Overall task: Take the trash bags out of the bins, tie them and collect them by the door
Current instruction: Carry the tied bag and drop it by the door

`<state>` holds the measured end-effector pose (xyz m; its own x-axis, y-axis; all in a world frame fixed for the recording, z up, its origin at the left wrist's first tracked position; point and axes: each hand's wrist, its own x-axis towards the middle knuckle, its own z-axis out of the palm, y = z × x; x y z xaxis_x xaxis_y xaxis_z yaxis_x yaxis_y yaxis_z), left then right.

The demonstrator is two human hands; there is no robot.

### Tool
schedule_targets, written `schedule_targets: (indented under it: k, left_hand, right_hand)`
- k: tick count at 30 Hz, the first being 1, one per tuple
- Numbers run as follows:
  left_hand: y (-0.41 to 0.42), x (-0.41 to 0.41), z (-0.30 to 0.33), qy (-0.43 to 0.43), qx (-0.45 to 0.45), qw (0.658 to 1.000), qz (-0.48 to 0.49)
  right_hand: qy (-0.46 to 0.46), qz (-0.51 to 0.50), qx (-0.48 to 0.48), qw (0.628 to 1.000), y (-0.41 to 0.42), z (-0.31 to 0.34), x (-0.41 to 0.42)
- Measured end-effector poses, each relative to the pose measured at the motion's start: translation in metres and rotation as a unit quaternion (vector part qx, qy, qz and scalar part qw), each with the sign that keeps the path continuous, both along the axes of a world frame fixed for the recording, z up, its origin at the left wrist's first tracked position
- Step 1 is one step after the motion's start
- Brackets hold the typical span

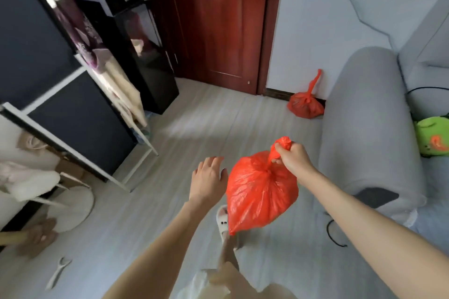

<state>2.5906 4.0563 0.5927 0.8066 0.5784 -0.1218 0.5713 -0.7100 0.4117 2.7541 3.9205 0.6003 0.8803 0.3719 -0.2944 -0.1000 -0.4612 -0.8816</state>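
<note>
A tied red trash bag [261,192] hangs in the air above the floor, full and knotted at its neck. My right hand [292,156] is shut on the bag's twisted top above the knot. Just left of the bag, my left hand [209,177] is held out with fingers spread, holding nothing and not touching it. A second tied red trash bag [306,104] sits on the floor against the wall, to the right of the dark red door [218,19] and beside the sofa arm.
A grey sofa [369,128] runs along the right, with a green plush toy [431,138] on it. A black cabinet [145,56] and a dark screen on a white frame [80,116] stand at the left. A black cable [334,233] lies by the sofa. My slippered foot [223,223] is below the bag.
</note>
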Motion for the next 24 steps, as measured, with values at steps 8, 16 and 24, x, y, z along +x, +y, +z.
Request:
schedule_targets:
  k: [8,16,24]
  left_hand:
    - [0.156,0.229,-0.013,-0.014,-0.019,0.999,-0.041]
    - [0.279,0.473,0.006,-0.060,0.029,0.991,-0.112]
    - [0.363,0.754,-0.050,-0.052,0.130,0.965,-0.223]
  right_hand:
    - [0.060,-0.089,0.012,0.994,0.115,-0.016,0.218]
    - [0.087,-0.162,0.085,0.979,0.218,-0.005,0.423]
    - [0.135,-0.138,0.024,0.981,0.311,-0.126,0.647]
